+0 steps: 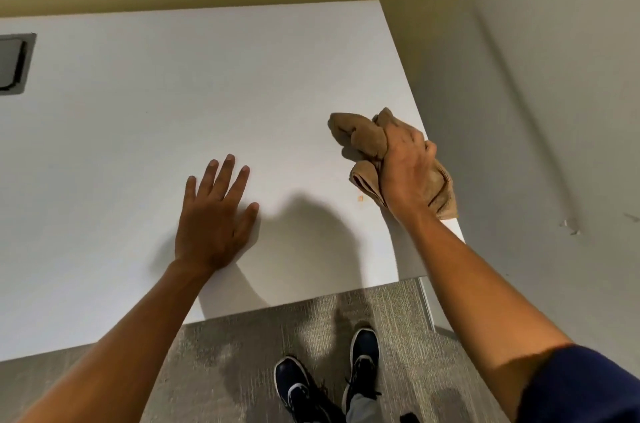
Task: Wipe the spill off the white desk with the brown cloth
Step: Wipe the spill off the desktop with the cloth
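My right hand (405, 169) grips a bunched brown cloth (363, 138) near the right edge of the white desk (207, 93). The cloth's folds stick out past my fingers toward the back and hang down on the right side of the hand. A small orange-brown spot of spill (360, 198) lies on the desk just left of my right wrist, uncovered by the cloth. My left hand (214, 214) rests flat on the desk with fingers spread, well left of the cloth.
A grey rectangular cable port (14, 63) is set into the desk at the far left. Walls close in behind the desk and on the right. Grey carpet (242, 353) and my dark shoes (363, 353) show below the desk's front edge.
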`<state>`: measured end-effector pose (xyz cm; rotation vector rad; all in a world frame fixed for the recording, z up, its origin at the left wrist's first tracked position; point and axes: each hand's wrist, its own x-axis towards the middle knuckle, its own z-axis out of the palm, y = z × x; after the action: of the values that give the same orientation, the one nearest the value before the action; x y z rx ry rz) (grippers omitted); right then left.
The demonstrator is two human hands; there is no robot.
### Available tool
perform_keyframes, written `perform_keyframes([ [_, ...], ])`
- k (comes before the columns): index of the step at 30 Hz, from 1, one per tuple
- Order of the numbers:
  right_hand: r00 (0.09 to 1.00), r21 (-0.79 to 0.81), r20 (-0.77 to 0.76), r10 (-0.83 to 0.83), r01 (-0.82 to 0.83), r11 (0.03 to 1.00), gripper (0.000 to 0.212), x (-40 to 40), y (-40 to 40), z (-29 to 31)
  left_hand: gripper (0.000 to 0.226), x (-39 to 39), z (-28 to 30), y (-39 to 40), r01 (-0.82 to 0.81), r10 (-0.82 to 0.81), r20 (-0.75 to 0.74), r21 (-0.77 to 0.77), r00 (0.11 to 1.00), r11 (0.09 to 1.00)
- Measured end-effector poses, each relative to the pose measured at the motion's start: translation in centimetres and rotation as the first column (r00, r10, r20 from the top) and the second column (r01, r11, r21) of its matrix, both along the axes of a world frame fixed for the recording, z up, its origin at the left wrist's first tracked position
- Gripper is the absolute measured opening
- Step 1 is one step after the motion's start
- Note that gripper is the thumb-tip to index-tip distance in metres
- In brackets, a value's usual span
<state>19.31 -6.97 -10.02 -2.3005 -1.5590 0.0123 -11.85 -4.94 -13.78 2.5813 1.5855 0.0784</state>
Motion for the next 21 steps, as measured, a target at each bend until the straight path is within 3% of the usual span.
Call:
perform_keyframes([
  [4,0.996,0.047,-0.078,-0.041,0.045,0.998,0.033,-0.6,-0.3,-0.4,0.064,0.1,0.0,0.0,-0.002,0.002,0.02,0.003,1.0,1.0],
  [7,0.995,0.028,-0.086,0.044,-0.042,0.999,0.037,-2.5,-2.3,-0.8,0.064,0.1,-0.1,0.0,-0.001,0.001,0.017,0.004,1.0,1.0],
  [10,0.983,0.01,-0.132,0.124,-0.124,0.992,0.054,-4.0,-4.5,-0.2,0.065,0.1,0.0,0.0,0.006,-0.006,0.016,-0.013,1.0,1.0],
  [13,0.959,0.012,-0.204,0.196,-0.198,0.98,0.045,-4.4,-7.4,0.7,0.064,0.0,0.2,0.2,0.009,-0.009,0.014,-0.031,1.0,0.999],
  [16,0.975,-0.065,-0.065,0.213,-0.217,0.974,0.062,-3.4,-11.1,-0.6,0.064,-0.1,0.4,0.2,0.01,-0.01,0.012,-0.048,1.0,0.999],
  [21,0.994,0.093,0.103,0.031,-0.041,0.995,0.048,1.5,-11.6,-1.9,0.065,-0.1,0.1,-0.1,0.003,-0.001,0.034,-0.048,0.999,0.999],
])
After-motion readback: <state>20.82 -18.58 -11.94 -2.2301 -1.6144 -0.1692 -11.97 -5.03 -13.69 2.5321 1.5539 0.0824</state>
